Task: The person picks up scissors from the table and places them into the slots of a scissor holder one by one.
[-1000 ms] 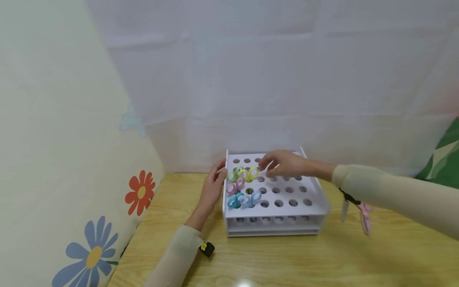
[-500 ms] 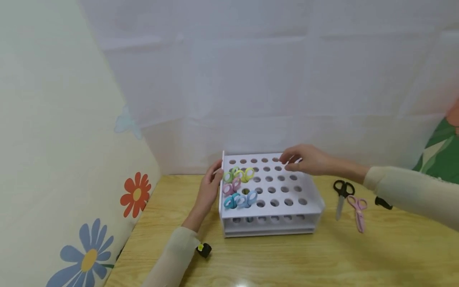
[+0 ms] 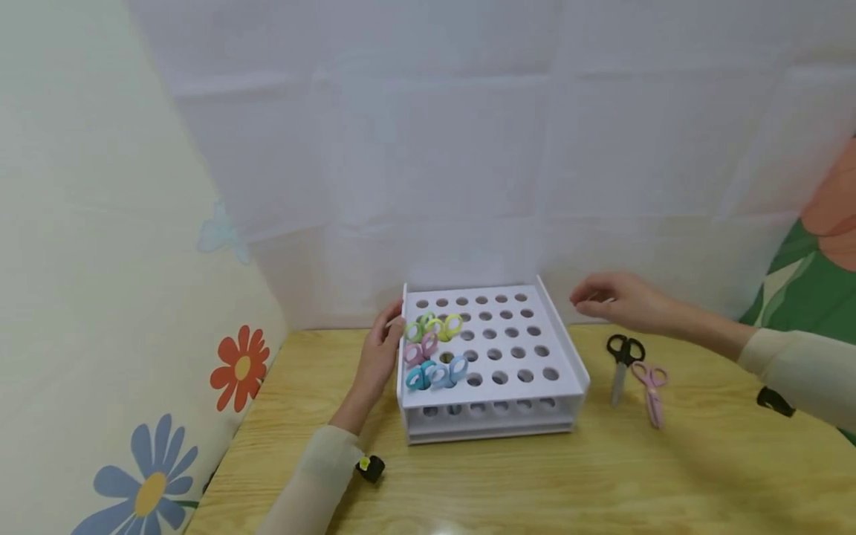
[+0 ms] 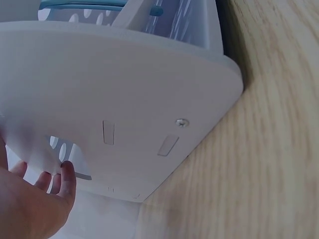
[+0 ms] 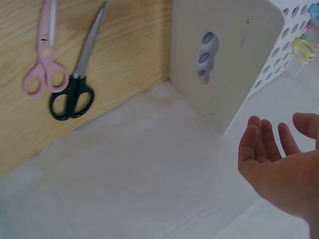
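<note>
A white rack (image 3: 515,394) with rows of round holes stands on the wooden table. Several scissors sit in its left holes, handles up: green (image 3: 412,331), yellow (image 3: 452,325), pink (image 3: 421,349), teal (image 3: 419,377) and light blue (image 3: 458,368). My left hand (image 3: 379,357) touches the rack's left side panel; in the left wrist view its bent fingers (image 4: 66,181) lie beside the cut-out. My right hand (image 3: 628,301) hovers right of the rack, fingers loosely bent, holding nothing. Below it lie black-handled scissors (image 3: 625,349) and pink scissors (image 3: 652,386).
A white sheet (image 3: 428,148) hangs behind the table (image 3: 508,475). On the left rises a wall (image 3: 80,186) with painted flowers. The rack's right panel (image 5: 219,64) also has a cut-out.
My right hand has moved right, from above the rack to beyond its right side. The black and pink scissors have come into full view. My left hand stays at the rack.
</note>
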Demonstrator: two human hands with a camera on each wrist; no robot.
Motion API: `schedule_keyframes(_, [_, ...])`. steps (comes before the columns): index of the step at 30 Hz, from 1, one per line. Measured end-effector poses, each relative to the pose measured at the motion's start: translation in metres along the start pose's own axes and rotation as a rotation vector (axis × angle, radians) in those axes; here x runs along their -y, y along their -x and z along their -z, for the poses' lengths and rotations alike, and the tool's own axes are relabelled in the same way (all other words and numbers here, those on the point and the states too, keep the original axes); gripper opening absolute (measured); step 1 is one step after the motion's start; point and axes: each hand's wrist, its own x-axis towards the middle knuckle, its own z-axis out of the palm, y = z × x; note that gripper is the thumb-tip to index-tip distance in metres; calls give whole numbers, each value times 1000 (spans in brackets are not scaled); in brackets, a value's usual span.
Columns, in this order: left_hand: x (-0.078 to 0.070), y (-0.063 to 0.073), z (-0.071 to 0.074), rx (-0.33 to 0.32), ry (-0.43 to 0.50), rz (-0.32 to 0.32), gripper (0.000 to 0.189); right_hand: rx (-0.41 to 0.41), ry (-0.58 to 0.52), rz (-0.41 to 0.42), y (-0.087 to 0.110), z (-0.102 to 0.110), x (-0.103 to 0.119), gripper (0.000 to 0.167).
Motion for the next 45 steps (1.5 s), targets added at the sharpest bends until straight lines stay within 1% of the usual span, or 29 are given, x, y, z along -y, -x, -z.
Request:
schedule_keyframes(7, [2, -1, 2, -13, 14, -10, 42, 8, 16, -59, 22, 2, -22, 20])
schedule_keyframes(14, [2, -3, 3, -8, 30, -19, 43, 16, 66, -127, 40, 5, -50, 22])
schedule_keyframes(17, [3, -3, 3, -14, 32, -16, 43, 13, 65, -136, 46, 4, -63, 22])
schedule_keyframes(24, [5, -1, 2, -8, 16, -5, 44, -6, 88, -132, 59, 0, -92, 23])
schedule_keyframes(30, [1, -2, 0, -25, 26, -20, 44, -30, 121, -108, 60, -3, -111, 21])
schedule_keyframes(33, [1, -2, 0, -27, 23, -13, 44, -36, 128, -101, 62, -9, -121, 18])
schedule_keyframes(36, [0, -2, 1, -20, 23, -13, 45, -30, 123, -110, 64, -15, -130, 16])
schedule_keyframes(39, [0, -2, 1, -18, 23, -9, 44, -34, 104, -93, 67, -20, -139, 12])
schedule_keyframes(43, [1, -2, 1, -18, 29, -8, 43, -26, 107, -103, 73, -26, -151, 14])
schedule_keyframes(45, [2, -2, 0, -22, 27, -10, 43, -12, 106, -123, 76, -29, -157, 18])
